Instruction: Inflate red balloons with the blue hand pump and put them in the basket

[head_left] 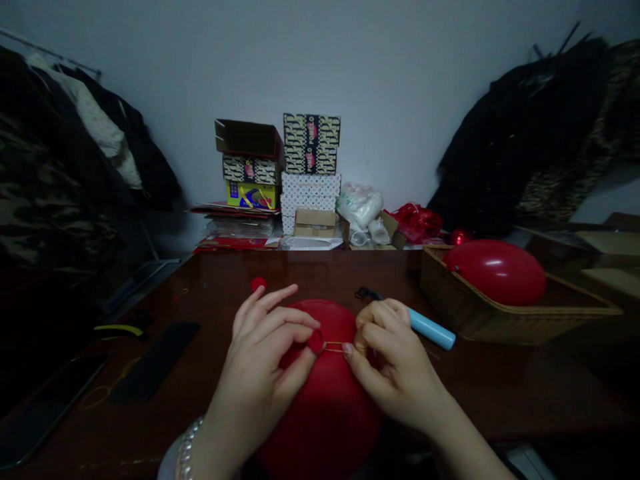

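Observation:
A large inflated red balloon (325,413) is at the table's near edge, below and between my hands. My left hand (265,367) pinches the balloon's dark red neck (316,341) between thumb and forefinger, its other fingers spread. From that neck a thin yellowish rubber band (335,347) stretches across to my right hand (393,357). The right thumb and curled forefinger grip the band's other end. Just beyond the right hand lies a light blue cylinder (433,328), with a black cord (369,293) near it. A small red object (258,284) shows behind my left fingertips.
A wicker basket (515,327) at the right holds another red balloon (495,272). On the left of the table (220,273) lie a phone (50,407), a flat black slab (155,363) and loose rubber bands (97,397). Stacked boxes (311,193) stand along the back.

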A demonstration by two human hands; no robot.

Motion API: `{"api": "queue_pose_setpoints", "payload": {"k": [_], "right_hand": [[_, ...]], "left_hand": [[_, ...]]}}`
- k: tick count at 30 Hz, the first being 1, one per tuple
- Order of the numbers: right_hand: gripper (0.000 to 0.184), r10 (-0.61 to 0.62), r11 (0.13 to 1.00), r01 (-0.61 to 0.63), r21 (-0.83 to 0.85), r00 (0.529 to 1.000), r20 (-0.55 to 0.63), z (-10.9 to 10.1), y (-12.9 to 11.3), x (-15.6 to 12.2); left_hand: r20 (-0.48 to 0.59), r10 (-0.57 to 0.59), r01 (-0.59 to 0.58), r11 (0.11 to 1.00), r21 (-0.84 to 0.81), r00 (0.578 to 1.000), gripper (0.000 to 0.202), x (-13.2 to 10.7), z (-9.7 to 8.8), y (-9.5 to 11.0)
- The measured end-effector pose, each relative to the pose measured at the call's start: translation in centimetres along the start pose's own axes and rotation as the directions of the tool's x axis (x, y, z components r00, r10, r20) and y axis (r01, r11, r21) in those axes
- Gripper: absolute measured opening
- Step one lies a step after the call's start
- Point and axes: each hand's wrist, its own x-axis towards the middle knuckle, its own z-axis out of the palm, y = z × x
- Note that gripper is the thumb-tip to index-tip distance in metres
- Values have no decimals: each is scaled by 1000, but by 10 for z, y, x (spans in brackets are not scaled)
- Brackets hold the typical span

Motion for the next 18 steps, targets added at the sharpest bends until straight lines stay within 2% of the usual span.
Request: {"api": "queue_pose_setpoints", "payload": {"k": [2, 4, 6, 8, 9, 10, 13, 18], "right_hand": [[22, 40, 988, -52, 143, 995, 89, -2, -2, -1], [26, 68, 919, -117, 377, 988, 140, -2, -3, -2], [25, 123, 742, -190, 642, 981, 148, -2, -2, -4], [22, 217, 545, -236, 805, 967, 137, 1, 0, -7], [24, 270, 489, -249, 836, 954, 127, 4, 1, -8], [27, 321, 474, -262, 841, 940, 113, 6, 1, -9], [28, 413, 569, -279, 774, 910, 25, 16, 1, -10], [25, 366, 758, -180, 626, 913, -181, 23, -2, -9]], "left_hand": [[-9, -31, 31, 1000, 0, 999, 13, -1, 2, -3], [-13, -42, 42, 999, -6, 999, 13, -2, 4, -4], [-13, -42, 42, 999, -23, 999, 13, -3, 5, -3], [-18, -44, 43, 998, -41, 999, 13, -4, 6, -2], [-21, -45, 43, 998, -49, 999, 14, -4, 7, -1], [-24, -43, 42, 998, -55, 999, 14, -4, 7, 0], [-33, -3, 1, 998, -69, 999, 18, -4, 11, 5], [-37, 88, -92, 986, -140, 995, 23, -6, 19, 18]]}}
